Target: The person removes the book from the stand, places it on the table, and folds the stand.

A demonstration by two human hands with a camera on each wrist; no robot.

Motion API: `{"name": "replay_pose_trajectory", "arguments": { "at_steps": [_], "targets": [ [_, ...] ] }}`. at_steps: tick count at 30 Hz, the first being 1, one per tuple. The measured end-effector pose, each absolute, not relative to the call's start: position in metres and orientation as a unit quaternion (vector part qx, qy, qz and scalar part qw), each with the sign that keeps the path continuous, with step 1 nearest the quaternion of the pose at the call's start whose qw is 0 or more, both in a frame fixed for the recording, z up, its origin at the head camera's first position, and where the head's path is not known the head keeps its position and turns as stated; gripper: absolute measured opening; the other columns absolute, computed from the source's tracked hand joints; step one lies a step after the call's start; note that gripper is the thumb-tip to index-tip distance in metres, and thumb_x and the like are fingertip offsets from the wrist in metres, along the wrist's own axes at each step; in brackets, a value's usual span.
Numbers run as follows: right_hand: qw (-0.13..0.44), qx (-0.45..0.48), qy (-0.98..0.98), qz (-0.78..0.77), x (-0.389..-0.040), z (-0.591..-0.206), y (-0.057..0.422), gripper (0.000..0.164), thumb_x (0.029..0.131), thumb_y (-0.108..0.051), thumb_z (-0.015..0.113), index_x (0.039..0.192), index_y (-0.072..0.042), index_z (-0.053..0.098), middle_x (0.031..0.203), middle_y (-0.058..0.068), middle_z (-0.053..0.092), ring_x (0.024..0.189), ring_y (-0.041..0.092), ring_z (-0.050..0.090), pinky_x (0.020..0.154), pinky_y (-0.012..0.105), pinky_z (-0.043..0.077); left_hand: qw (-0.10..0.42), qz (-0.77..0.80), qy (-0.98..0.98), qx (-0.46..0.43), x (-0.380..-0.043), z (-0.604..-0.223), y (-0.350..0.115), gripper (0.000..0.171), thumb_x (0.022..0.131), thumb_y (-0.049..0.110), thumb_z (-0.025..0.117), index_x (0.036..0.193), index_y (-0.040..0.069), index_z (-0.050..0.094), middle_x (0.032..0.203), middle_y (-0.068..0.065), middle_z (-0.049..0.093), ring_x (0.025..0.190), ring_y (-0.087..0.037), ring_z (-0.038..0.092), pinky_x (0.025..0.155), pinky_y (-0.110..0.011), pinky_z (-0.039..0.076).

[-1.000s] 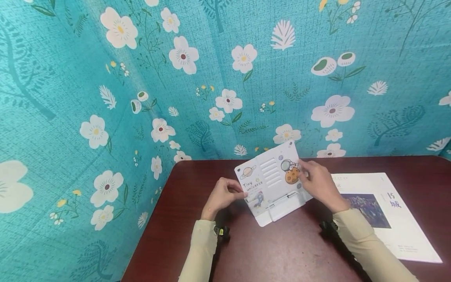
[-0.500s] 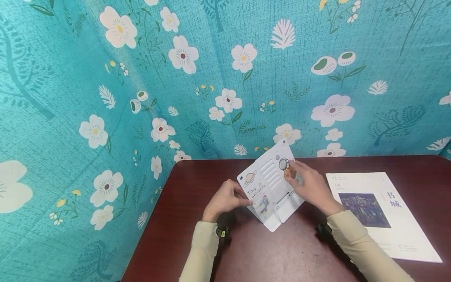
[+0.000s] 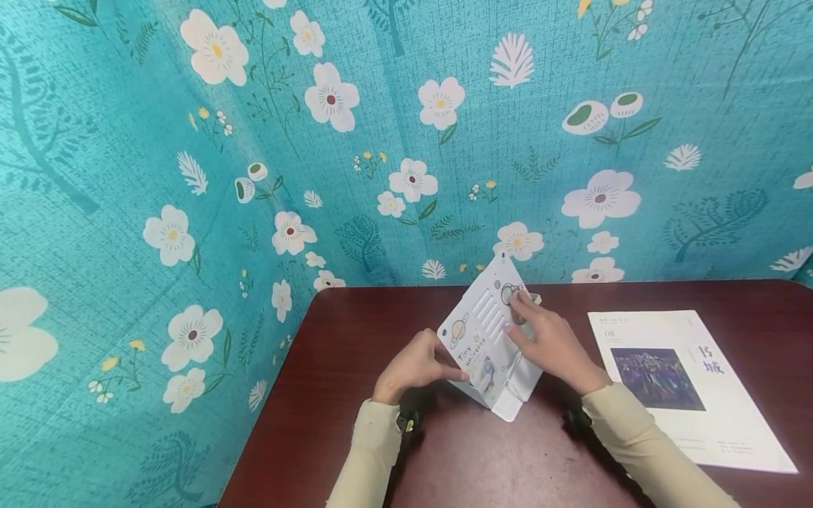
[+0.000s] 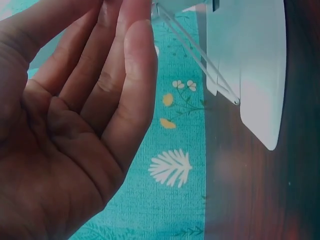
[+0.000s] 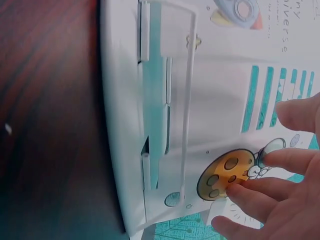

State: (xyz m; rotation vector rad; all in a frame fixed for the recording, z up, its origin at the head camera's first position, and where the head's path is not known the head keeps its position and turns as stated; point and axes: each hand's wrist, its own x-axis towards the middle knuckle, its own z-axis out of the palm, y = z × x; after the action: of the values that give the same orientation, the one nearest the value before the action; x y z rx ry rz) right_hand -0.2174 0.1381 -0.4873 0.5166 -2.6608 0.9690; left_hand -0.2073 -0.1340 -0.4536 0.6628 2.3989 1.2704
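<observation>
room: teal floral cloth (image 3: 356, 187) hangs along the 12 o'clock and 9 o'clock sides. surface: the desk (image 3: 470, 462) is smooth, dark red-brown, with glare toward 6 o'clock. a white booklet (image 3: 689, 423) lies flat at 4 o'clock from the white stand (image 3: 490, 335), well apart. the stand is over the desk between both hands, its slotted panel tilted, one corner toward 12 o'clock; full base contact cannot be confirmed.

right hand (image 3: 551, 347), at 3 o'clock: fingers spread, slightly bent, against the printed face — no firm hold evident. left hand (image 3: 414, 365), at 9 o'clock: pinches the panel edge, thumb in front; the other fingertips are hidden.

a thin strut (image 4: 227, 91) angles to the base; a wire bar (image 5: 187, 115) crosses the panel front.

caution: the panel may twist or slip — probable cause, uneven support from the two hands. pressing the panel could fold the strut and nip the left fingers.
</observation>
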Motion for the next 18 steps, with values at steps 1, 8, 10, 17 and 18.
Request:
{"name": "replay_pose_trajectory", "arguments": {
  "at_steps": [1,8,10,17,18],
  "targets": [
    [0.13,0.18,-0.916,0.335,-0.216,-0.487,0.137,0.058,0.099,-0.019,0.068,0.15,0.004,0.05,0.157,0.034,0.044,0.129,0.052,0.06,0.097,0.063,0.052,0.174,0.446,0.845,0.237,-0.207,-0.454,-0.133,0.04,0.078,0.004,0.09,0.116,0.013,0.078,0.103,-0.004,0.082,0.082,-0.005,0.075,0.073,-0.022,0.058],
    [0.118,0.199,-0.911,0.341,-0.212,-0.489,0.13,0.059,0.102,-0.023,0.064,0.151,0.004,0.048,0.16,0.032,0.041,0.135,0.051,0.056,0.106,0.066,0.047,0.156,0.418,0.853,0.27,-0.202,-0.454,-0.125,0.046,0.075,0.007,0.093,0.118,0.014,0.076,0.104,-0.002,0.082,0.086,-0.006,0.074,0.078,-0.02,0.057],
    [0.117,0.204,-0.911,0.34,-0.212,-0.49,0.129,0.059,0.103,-0.024,0.064,0.152,0.004,0.047,0.161,0.032,0.039,0.139,0.051,0.051,0.108,0.066,0.046,0.148,0.406,0.859,0.275,-0.2,-0.453,-0.123,0.046,0.074,0.009,0.094,0.116,0.015,0.076,0.102,0.0,0.082,0.086,-0.004,0.074,0.079,-0.02,0.057],
    [0.113,0.214,-0.908,0.342,-0.213,-0.494,0.126,0.06,0.105,-0.027,0.062,0.155,0.002,0.044,0.164,0.031,0.034,0.141,0.05,0.049,0.106,0.062,0.05,0.13,0.387,0.87,0.278,-0.198,-0.449,-0.117,0.048,0.073,0.013,0.095,0.116,0.017,0.075,0.102,0.003,0.082,0.083,0.006,0.07,0.077,-0.017,0.056],
    [0.11,0.215,-0.908,0.342,-0.213,-0.494,0.125,0.061,0.105,-0.028,0.061,0.155,0.002,0.043,0.164,0.03,0.033,0.132,0.048,0.06,0.101,0.059,0.054,0.127,0.387,0.87,0.278,-0.198,-0.449,-0.116,0.049,0.073,0.013,0.095,0.117,0.017,0.074,0.103,0.003,0.082,0.084,0.006,0.07,0.077,-0.016,0.056]
  ]
}}
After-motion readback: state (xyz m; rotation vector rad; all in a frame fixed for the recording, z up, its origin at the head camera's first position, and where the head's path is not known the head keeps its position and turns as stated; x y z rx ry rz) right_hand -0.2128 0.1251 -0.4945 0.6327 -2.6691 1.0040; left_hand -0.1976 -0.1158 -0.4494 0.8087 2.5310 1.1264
